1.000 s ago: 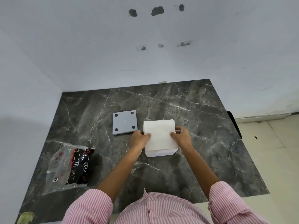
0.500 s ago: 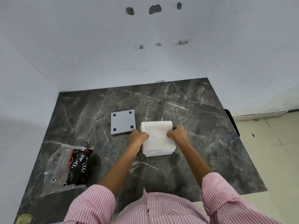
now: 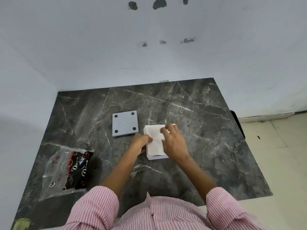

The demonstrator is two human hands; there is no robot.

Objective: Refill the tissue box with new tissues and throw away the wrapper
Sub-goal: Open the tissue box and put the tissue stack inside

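1. The wrapper lies empty and crumpled near the left edge of the worktop, towards the front corner, well apart from both hands. It is not yet thrown away.
2. A grey square plate with four dark dots rests flat near the worktop's middle, just left of the box. It looks like the box's removable base, though I cannot be sure.
3. The left hand braces the left side of the tissues; its fingers curl against the stack's edge, closed on it rather than spread.
4. The tissues sit in the white box, around the worktop's centre. Only the box's near rim shows below the stack, so the stack seems partly seated, not fully down.
5. The right hand lies over the right side of the stack, fingers bent onto its far corner, pressing or tucking; it is blurred, so the exact hold is unclear.
6. To do this well, I judge: press evenly on both sides so the stack goes down square, keep the top sheet uncreased, and steady the box so it does not slide towards the plate. Then fit the plate and bin the wrapper.
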